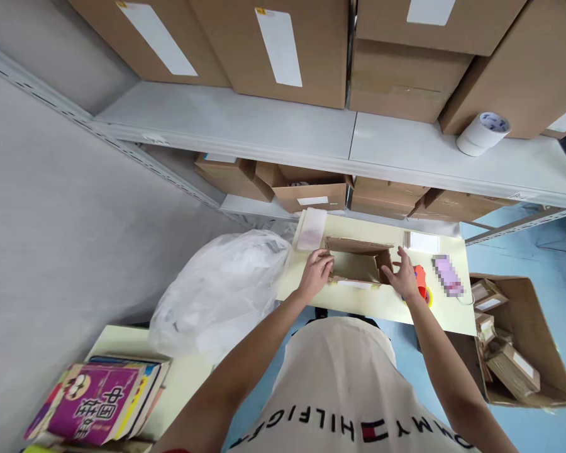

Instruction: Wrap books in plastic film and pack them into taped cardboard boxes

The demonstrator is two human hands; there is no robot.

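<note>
A small cardboard box [358, 244] stands on the pale yellow table between my hands, open at the top. Pale yellow like the tabletop shows inside it. At its left end, my left hand [317, 272] has its fingers curled and closed on the box's edge. My right hand [402, 275] is at the other end, fingers spread, with the thumb against the end flap [383, 263]. Beside the right wrist lies a red tape dispenser [421, 280], partly hidden by that hand.
On the table [311, 290] are a whitish flat packet [312, 229], a stack of white labels [424, 242] and a blurred purple phone [448, 275]. A large plastic bag [221, 286] bulges at left. Shelves [245, 116] hold cartons; a big carton [538, 333] of small boxes stands right.
</note>
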